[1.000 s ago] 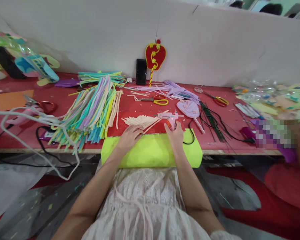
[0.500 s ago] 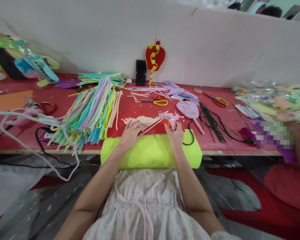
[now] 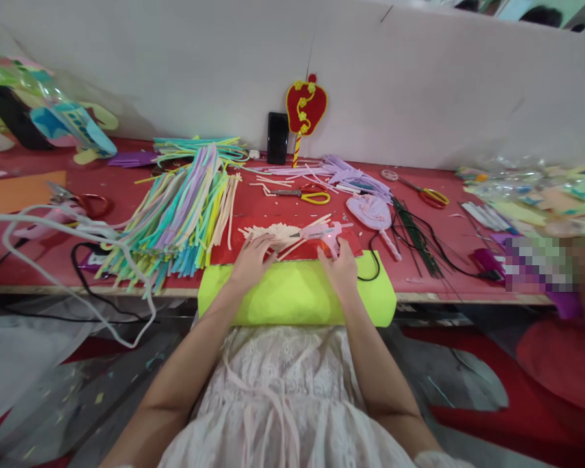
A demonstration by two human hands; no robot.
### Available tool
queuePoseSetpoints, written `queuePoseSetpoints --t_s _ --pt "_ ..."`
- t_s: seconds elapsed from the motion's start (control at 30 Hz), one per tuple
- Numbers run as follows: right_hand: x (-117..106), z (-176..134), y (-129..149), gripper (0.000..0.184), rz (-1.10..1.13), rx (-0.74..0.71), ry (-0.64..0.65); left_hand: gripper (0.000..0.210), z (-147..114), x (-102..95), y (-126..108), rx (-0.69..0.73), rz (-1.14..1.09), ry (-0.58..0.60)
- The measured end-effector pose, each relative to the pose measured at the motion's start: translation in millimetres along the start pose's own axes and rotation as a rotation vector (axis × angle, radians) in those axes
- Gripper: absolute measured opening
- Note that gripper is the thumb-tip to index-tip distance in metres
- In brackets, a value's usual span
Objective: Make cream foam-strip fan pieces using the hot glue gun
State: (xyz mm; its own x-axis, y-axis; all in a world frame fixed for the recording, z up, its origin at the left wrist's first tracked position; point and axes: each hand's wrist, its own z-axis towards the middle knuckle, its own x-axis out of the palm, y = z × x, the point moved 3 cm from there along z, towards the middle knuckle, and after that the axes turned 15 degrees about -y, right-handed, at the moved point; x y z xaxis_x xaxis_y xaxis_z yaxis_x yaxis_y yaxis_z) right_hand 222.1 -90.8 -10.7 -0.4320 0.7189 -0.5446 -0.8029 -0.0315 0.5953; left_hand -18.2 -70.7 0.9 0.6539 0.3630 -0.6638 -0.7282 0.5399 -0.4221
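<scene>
Here, pink glue gun (image 3: 326, 233), in right hand (image 3: 340, 265)

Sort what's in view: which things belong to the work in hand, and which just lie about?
In use:
pink glue gun, held in the right hand
cream pipe cleaners, at the left hand

Apparently just lying about:
black smartphone
orange sheet
purple sheets
other pink glue gun, far left

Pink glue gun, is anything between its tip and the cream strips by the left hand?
Nothing visible. The pink glue gun, in the right hand, points toward the cream strips by the left hand; its tip appears right by them.
</scene>
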Motion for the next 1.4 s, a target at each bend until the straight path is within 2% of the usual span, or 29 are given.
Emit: queuePoseSetpoints --t_s 0.13,0.4,1.4 --pt "-1.1 -8.9 3.6 0.050 -0.026 -0.107 0.024 0.024 -0.9 3.1 -2.0 0.024 0.021 0.037" --pt "-2.9 -11.8 10.4 0.041 -0.076 -0.208 0.056 0.027 -1.8 4.0 -2.7 0.025 0.005 0.058" --pt "-3.2 -13.0 11.1 0.040 -0.082 -0.212 0.072 0.027 -2.5 4.9 1.2 0.010 -0.035 0.095"
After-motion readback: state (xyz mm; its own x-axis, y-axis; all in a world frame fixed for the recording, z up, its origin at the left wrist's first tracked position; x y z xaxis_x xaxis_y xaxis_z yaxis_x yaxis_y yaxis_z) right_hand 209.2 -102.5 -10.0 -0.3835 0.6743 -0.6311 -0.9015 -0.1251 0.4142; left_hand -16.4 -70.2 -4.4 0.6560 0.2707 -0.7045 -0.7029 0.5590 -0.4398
